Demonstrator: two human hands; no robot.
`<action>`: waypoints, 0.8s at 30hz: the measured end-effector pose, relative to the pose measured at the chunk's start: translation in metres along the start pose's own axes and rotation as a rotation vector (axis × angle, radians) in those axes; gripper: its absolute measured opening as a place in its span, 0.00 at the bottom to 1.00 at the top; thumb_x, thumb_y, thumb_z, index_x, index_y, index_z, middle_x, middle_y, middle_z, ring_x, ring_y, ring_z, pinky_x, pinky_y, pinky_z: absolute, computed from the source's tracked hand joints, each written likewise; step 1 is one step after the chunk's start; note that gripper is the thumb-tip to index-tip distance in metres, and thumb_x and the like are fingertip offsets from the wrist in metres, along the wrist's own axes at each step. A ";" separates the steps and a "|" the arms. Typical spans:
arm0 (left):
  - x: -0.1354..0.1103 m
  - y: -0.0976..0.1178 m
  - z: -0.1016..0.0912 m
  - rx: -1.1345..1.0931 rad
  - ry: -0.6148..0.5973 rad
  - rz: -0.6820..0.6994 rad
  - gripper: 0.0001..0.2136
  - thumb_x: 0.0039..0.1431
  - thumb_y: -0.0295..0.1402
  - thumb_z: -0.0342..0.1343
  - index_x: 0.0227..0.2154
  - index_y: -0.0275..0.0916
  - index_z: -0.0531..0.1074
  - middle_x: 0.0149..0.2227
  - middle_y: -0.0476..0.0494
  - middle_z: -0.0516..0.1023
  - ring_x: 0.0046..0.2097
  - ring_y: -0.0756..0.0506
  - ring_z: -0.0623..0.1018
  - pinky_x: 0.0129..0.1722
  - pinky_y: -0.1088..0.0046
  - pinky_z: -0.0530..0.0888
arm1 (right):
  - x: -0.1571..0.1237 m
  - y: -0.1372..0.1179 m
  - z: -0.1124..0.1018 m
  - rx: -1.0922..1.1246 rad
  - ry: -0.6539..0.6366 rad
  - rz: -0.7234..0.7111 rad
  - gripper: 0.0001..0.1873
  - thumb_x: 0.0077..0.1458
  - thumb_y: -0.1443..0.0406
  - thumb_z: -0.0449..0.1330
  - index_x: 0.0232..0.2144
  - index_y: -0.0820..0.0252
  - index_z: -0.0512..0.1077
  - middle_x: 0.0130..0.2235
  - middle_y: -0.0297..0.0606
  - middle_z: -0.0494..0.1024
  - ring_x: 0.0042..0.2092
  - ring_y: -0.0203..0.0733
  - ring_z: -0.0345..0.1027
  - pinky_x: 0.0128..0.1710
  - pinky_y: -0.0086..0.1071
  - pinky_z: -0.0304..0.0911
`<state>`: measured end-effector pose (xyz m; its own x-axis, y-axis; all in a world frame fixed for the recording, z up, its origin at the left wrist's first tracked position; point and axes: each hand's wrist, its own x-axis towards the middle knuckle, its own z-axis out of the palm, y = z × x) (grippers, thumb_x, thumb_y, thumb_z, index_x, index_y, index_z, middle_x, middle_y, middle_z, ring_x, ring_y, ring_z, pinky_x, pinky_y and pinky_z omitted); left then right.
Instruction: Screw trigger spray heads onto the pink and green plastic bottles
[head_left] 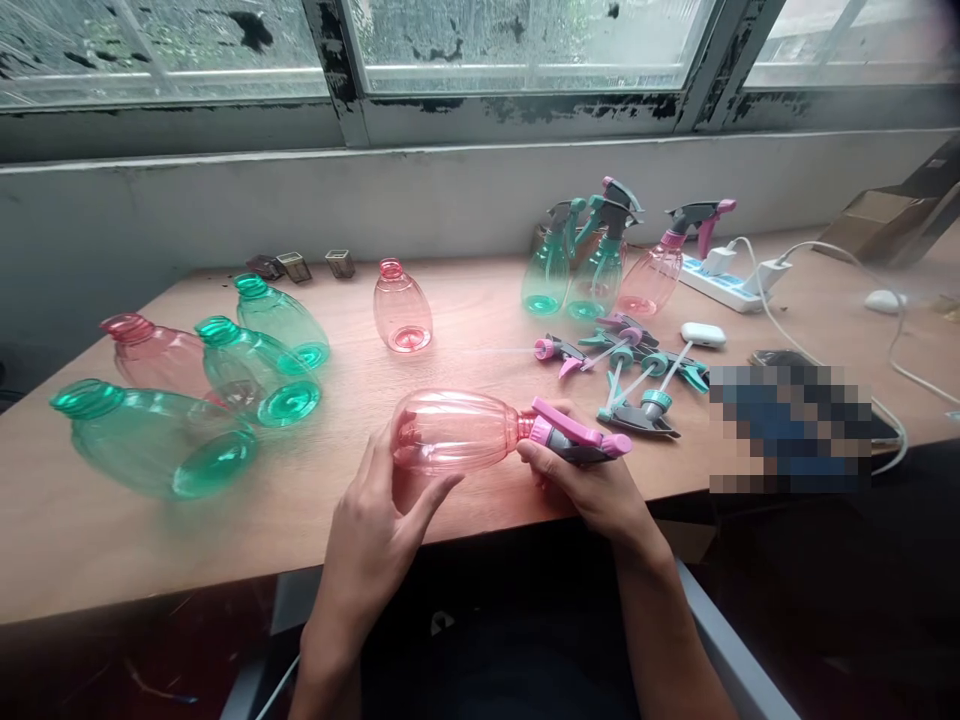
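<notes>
A pink plastic spray bottle [457, 430] lies on its side over the front edge of the wooden table [480, 300]. My left hand [375, 520] cups its wide base, fingers curled round it. A pink and grey trigger head [581, 437] sits on the bottle's neck, and my right hand [585, 480] grips it. Several loose trigger heads with dip tubes [626, 370] lie just beyond my right hand.
Three green bottles [255, 365] and a pink one [154, 355] lie at the left without heads. One pink bottle [403, 308] stands mid-table. Three finished sprayers [600, 260] stand at the back right beside a power strip [724, 282], cables, earbud case [703, 334] and mouse [885, 300].
</notes>
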<state>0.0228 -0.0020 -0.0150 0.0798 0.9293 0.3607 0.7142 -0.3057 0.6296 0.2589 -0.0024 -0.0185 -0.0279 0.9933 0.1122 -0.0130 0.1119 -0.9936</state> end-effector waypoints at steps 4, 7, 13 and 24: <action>0.000 -0.001 -0.001 0.001 -0.001 0.012 0.34 0.64 0.52 0.59 0.68 0.49 0.58 0.64 0.41 0.73 0.62 0.39 0.77 0.63 0.60 0.73 | 0.000 0.001 0.000 -0.016 -0.005 -0.001 0.19 0.59 0.53 0.70 0.47 0.54 0.73 0.30 0.28 0.75 0.28 0.38 0.69 0.31 0.32 0.67; -0.001 -0.001 -0.001 0.004 -0.001 0.017 0.34 0.64 0.52 0.58 0.69 0.49 0.57 0.64 0.41 0.73 0.62 0.39 0.76 0.63 0.60 0.73 | 0.000 0.001 0.000 -0.015 -0.007 -0.004 0.20 0.60 0.54 0.69 0.48 0.55 0.72 0.33 0.29 0.76 0.28 0.36 0.69 0.32 0.31 0.66; -0.002 -0.002 0.000 0.007 0.005 0.007 0.34 0.64 0.52 0.59 0.69 0.50 0.57 0.63 0.42 0.74 0.62 0.39 0.77 0.63 0.61 0.73 | -0.001 0.001 -0.001 -0.021 -0.002 0.014 0.19 0.60 0.54 0.70 0.48 0.55 0.72 0.34 0.29 0.77 0.29 0.34 0.69 0.32 0.30 0.66; -0.002 -0.001 0.000 0.005 0.005 -0.006 0.35 0.63 0.53 0.59 0.69 0.49 0.58 0.62 0.42 0.75 0.60 0.40 0.78 0.62 0.62 0.74 | 0.000 -0.001 0.001 0.027 0.004 0.017 0.18 0.60 0.56 0.70 0.48 0.53 0.73 0.31 0.26 0.74 0.28 0.32 0.67 0.29 0.27 0.64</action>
<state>0.0215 -0.0033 -0.0162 0.0717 0.9300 0.3604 0.7181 -0.2989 0.6285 0.2583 -0.0022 -0.0179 -0.0244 0.9952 0.0949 -0.0395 0.0939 -0.9948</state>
